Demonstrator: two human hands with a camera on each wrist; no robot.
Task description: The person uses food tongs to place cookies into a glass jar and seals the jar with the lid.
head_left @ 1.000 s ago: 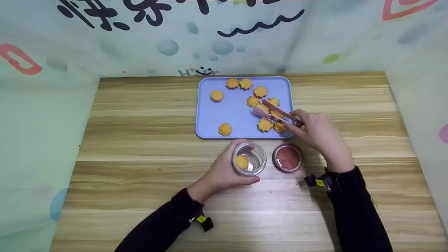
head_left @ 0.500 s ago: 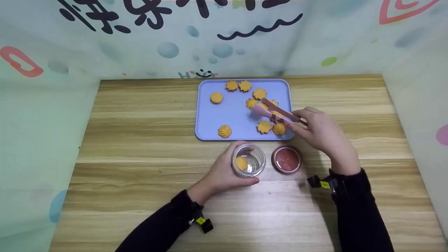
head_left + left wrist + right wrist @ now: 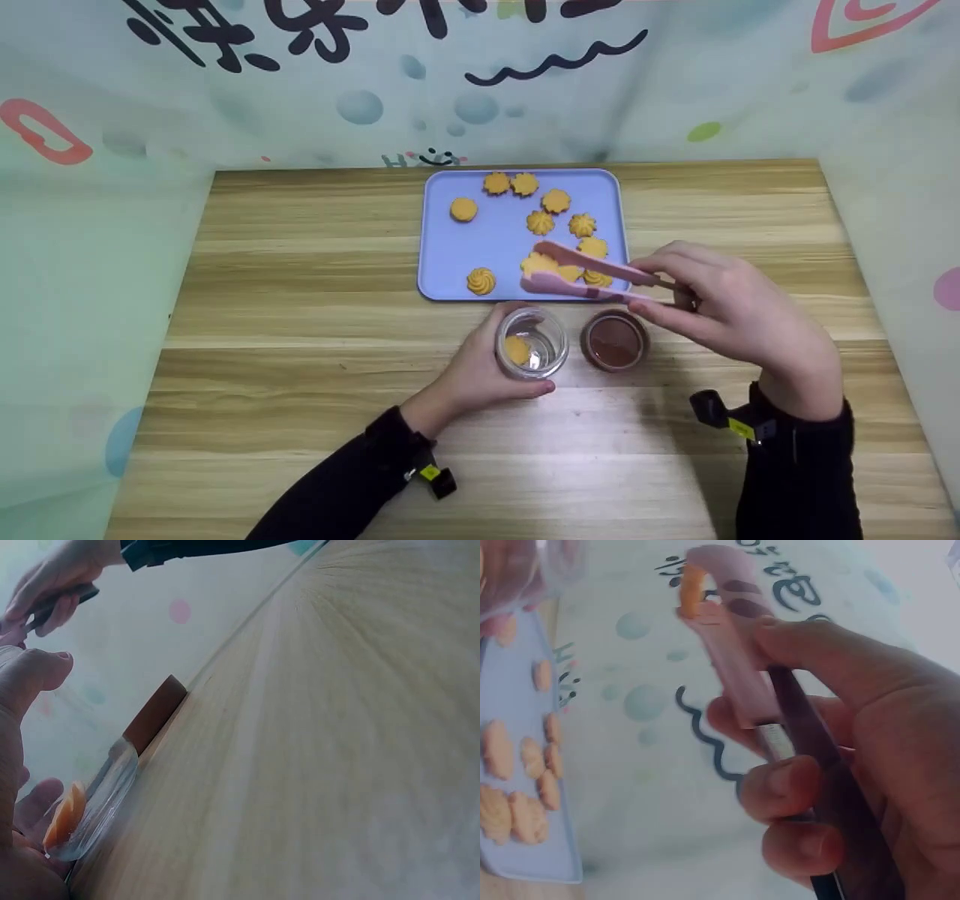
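My left hand (image 3: 472,375) is wrapped round a clear jar (image 3: 551,334) with no lid on it, near the tray's front edge. One cookie (image 3: 517,349) lies inside at the jar's bottom. My right hand (image 3: 727,307) grips pink tongs (image 3: 592,264), held above the tray's front right. Between the tongs' tips a flower-shaped cookie (image 3: 537,264) is pinched; the right wrist view shows that cookie (image 3: 692,591) edge-on. The blue tray (image 3: 450,251) bears several more cookies, some partly covered by the tongs.
A reddish-brown round lid (image 3: 616,341) lies on the wooden table (image 3: 300,300) just right of the jar. Behind the tray hangs a printed cloth backdrop (image 3: 300,112), which also runs down both sides.
The tongs have lifted a cookie from the right-hand cluster and come toward the front of the tray, my right hand moving back and right. My left hand holds the jar in place.
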